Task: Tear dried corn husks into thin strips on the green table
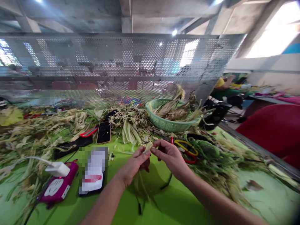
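— What do we have between our fingers?

— A small pale husk piece (148, 146), pinched from both sides a little above the green tabletop (168, 203). Our left hand (134, 164) closes thumb and forefinger on its left end. Our right hand (170, 154) grips the right end the same way, with the other fingers curled in.

— Does anything hang from it?

— Thin dry strands (140, 184) trail down below the left hand toward the tabletop. We cannot tell whether they join the piece.

— And around us?

— Just beyond the right hand lie scissors (187, 151) with yellow and red handles, among green stems. Farther back stands a teal basket (164, 124) full of dried husks. To the left, a phone (103, 132) lies flat beside a heap of husks (131, 125). Nearer us is a purple power strip (58, 187) with a white plug (57, 169) in it. A perforated metal screen (117, 62) rises behind it all.
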{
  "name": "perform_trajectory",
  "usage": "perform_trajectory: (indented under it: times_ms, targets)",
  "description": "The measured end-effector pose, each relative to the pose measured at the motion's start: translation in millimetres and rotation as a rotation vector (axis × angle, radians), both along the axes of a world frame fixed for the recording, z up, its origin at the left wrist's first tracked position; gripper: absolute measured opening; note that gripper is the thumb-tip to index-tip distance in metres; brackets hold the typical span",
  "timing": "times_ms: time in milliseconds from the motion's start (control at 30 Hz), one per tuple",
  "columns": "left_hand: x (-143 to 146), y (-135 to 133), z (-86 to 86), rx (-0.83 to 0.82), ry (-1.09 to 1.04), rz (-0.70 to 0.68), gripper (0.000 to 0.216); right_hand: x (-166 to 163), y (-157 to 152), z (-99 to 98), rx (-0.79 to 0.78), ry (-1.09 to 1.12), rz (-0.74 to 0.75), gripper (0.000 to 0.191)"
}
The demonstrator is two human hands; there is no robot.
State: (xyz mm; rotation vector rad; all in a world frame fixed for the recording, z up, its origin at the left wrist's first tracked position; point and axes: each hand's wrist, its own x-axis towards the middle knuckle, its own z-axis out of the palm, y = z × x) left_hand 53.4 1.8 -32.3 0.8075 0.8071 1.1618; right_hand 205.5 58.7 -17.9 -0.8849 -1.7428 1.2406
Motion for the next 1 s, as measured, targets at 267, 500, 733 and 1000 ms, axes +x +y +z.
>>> perform_trajectory:
  times_ms: [267,500,733,1000]
  targets:
    - [3.2,1.3,1.4,-0.015,0.011,0.080,0.037,0.2,-2.2,4.8,0.051,-0.020,-0.043,0.024]
    - [3.5,2.5,-3.9,0.037,0.107,0.068,0.041,-0.3,-5.3,8.4,0.128,-0.015,-0.056,0.018]
    - [2.8,1.7,-4.5,0.077,0.164,0.051,0.038,-1.0,-3.6,4.6,0.156,-0.026,-0.058,0.014]
    - [1.8,0.1,-4.4,0.029,0.189,0.051,0.039,0.9,-3.2,3.2,0.284,-0.060,-0.092,0.012]
